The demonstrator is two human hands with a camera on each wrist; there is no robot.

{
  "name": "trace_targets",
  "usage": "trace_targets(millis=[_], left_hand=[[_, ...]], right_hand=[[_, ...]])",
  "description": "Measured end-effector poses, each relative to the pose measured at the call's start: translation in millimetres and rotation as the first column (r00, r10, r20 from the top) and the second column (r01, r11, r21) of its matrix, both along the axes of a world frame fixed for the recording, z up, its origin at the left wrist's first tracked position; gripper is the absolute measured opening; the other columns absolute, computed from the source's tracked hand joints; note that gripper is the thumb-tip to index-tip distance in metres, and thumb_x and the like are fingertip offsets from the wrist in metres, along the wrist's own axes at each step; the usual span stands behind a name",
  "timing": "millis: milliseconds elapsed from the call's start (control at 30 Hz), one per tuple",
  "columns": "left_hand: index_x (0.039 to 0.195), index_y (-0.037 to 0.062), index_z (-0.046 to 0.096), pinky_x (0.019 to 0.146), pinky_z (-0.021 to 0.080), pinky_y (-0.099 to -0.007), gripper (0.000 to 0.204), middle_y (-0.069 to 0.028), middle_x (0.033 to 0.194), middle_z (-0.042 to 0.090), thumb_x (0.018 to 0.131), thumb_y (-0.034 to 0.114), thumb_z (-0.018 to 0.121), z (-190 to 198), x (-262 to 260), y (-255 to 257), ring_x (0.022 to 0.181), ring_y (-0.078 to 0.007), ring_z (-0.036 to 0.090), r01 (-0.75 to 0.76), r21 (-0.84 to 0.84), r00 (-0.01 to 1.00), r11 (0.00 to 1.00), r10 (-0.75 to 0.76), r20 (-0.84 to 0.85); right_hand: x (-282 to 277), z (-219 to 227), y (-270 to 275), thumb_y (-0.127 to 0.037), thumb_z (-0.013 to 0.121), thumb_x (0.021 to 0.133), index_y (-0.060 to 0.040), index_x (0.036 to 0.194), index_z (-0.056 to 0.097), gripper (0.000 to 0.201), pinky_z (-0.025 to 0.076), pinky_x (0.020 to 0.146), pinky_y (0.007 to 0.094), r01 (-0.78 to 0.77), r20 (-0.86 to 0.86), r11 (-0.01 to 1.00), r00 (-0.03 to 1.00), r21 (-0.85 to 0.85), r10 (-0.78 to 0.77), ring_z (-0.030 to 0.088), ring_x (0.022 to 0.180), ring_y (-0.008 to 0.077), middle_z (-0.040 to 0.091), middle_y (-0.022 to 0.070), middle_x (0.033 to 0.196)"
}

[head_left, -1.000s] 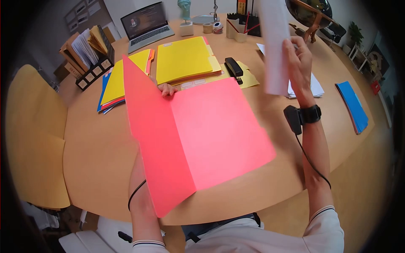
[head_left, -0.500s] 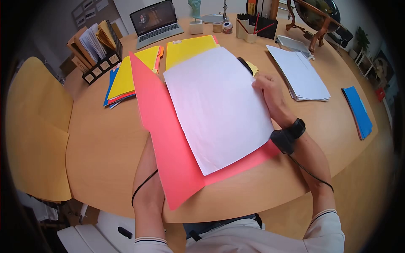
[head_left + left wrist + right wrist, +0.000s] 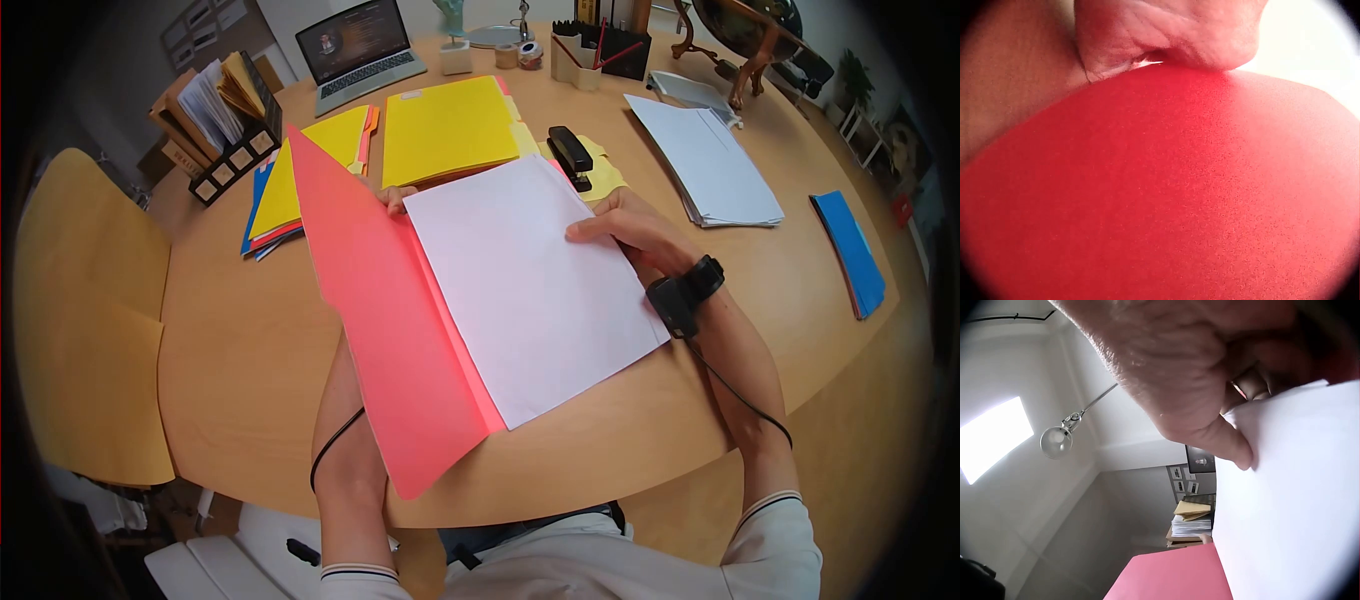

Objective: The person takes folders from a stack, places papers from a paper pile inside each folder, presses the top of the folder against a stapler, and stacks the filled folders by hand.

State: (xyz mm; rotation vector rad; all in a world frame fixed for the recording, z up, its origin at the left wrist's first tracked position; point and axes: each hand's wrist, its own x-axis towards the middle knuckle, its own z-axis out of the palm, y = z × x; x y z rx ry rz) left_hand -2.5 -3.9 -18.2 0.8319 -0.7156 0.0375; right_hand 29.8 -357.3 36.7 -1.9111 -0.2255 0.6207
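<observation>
A pink folder [image 3: 385, 340] is held spread apart above the desk, its left flap raised. White paper [image 3: 535, 290] lies over its right half. My left hand [image 3: 396, 199] grips the folder's far edge near the fold, the rest of it hidden behind the flap; in the left wrist view the hand [image 3: 1169, 31] is at the edge of the red surface [image 3: 1147, 181]. With the thumb on top, my right hand [image 3: 640, 230] pinches the right edge of the paper. The right wrist view shows that thumb of the right hand [image 3: 1210, 394] pressed on the white sheet [image 3: 1291, 487].
Yellow folders [image 3: 450, 130] and a black stapler [image 3: 570, 157] lie beyond the pink folder. Farther left are more folders [image 3: 315, 170], a file holder [image 3: 235, 160] and a laptop [image 3: 360, 60]. To the right are a paper stack [image 3: 710, 165] and blue folders [image 3: 850, 250].
My right hand brought the white paper from the upper right down onto the folder's right half. Since half a second ago the paper has shifted slightly down and right, and the right thumb lies over it.
</observation>
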Motion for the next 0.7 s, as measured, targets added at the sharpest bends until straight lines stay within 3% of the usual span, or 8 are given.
trace_targets(millis=[167,233,267,333,500,567,600,700], left_hand=[[0.082,0.0068,0.055,0.087,0.051,-0.0298,0.034,-0.0052,0.096,0.059,0.102,0.035,0.052,-6.8,3.6,1.2,0.103,-0.0222,0.058,0.067,-0.011,0.997,0.998,-0.066,0.038],[0.082,0.0042,0.057,0.073,0.053,-0.0285,0.049,-0.0096,0.096,0.064,0.106,0.045,0.047,-23.8,5.9,1.7,0.087,-0.0216,0.061,-0.13,-0.108,0.931,0.986,0.084,-0.355],[0.082,0.0042,0.057,0.073,0.053,-0.0285,0.049,-0.0096,0.096,0.064,0.106,0.045,0.047,-24.4,8.9,0.6,0.087,-0.0216,0.061,-0.128,-0.108,0.931,0.986,0.082,-0.355],[0.085,0.0037,0.059,0.068,0.051,-0.0274,0.063,-0.009,0.085,0.064,0.107,0.059,0.038,-24.0,17.7,-0.9,0.077,-0.0186,0.06,-0.53,0.326,0.764,0.783,0.607,-0.217],[0.095,0.0077,0.058,0.089,0.053,-0.0315,0.058,-0.0073,0.099,0.065,0.102,0.064,0.047,12.3,4.7,-14.9,0.093,-0.013,0.063,-0.385,0.393,0.779,0.835,0.522,-0.346],[0.115,0.0035,0.061,0.086,0.054,-0.0293,0.058,-0.0051,0.098,0.068,0.101,0.059,0.054,22.0,-1.4,-27.5,0.093,-0.0123,0.066,-0.472,0.513,0.701,0.717,0.658,-0.276],[0.128,-0.0007,0.058,0.083,0.056,-0.0281,0.053,-0.0072,0.101,0.072,0.097,0.04,0.071,19.0,-0.2,-22.5,0.091,-0.0128,0.068,-0.403,0.445,0.763,0.799,0.562,-0.318],[0.129,-0.0033,0.058,0.081,0.058,-0.0278,0.05,-0.0112,0.108,0.073,0.089,0.017,0.081,34.6,-12.1,-27.0,0.092,-0.0153,0.071,-0.271,0.683,0.775,0.678,0.575,-0.264]], right_hand=[[-3.8,3.8,-2.3,-0.027,0.082,0.077,-0.0014,0.081,0.062,0.032,0.04,0.048,0.0294,0.042,0.015,0.997,0.999,-0.071,-0.041,0.055,0.059,0.0124,0.059,0.0043,0.07],[-11.4,10.4,2.2,-0.027,0.082,0.079,-0.0037,0.073,0.065,0.029,0.039,0.046,0.0276,0.047,0.016,0.996,0.999,-0.078,-0.045,0.053,0.054,0.0106,0.059,0.0027,0.065],[-14.1,13.1,3.3,-0.027,0.082,0.081,-0.0059,0.065,0.067,0.03,0.037,0.043,0.0259,0.048,0.018,0.995,0.999,-0.087,-0.046,0.051,0.049,0.0088,0.058,0.0011,0.059],[-13.0,12.0,1.1,-0.027,0.082,0.081,-0.0075,0.063,0.064,0.032,0.035,0.043,0.0259,0.004,0.011,0.998,1.0,-0.062,-0.003,0.048,0.048,0.0081,0.054,-0.0006,0.057],[-7.7,5.7,-2.1,-0.03,0.08,0.083,-0.009,0.06,0.062,0.036,0.031,0.042,0.0264,-0.082,0.049,0.995,0.995,-0.055,0.085,0.045,0.046,0.0074,0.049,-0.0033,0.053],[-2.2,-3.6,-4.7,-0.025,0.075,0.081,-0.0093,0.056,0.056,0.035,0.027,0.043,0.0285,-0.114,0.046,0.993,0.992,0.009,0.113,0.039,0.044,0.0087,0.046,-0.002,0.052],[-4.8,-1.2,-5.2,-0.025,0.072,0.082,-0.0098,0.057,0.054,0.035,0.028,0.043,0.0294,-0.066,0.105,0.998,0.992,0.003,0.066,0.039,0.044,0.0078,0.046,-0.0023,0.053],[-5.1,-18.4,-3.3,-0.026,0.071,0.084,-0.0085,0.059,0.054,0.035,0.029,0.043,0.0302,-0.1,0.249,0.956,0.968,0.275,0.029,0.04,0.045,0.0077,0.047,-0.0023,0.054]])
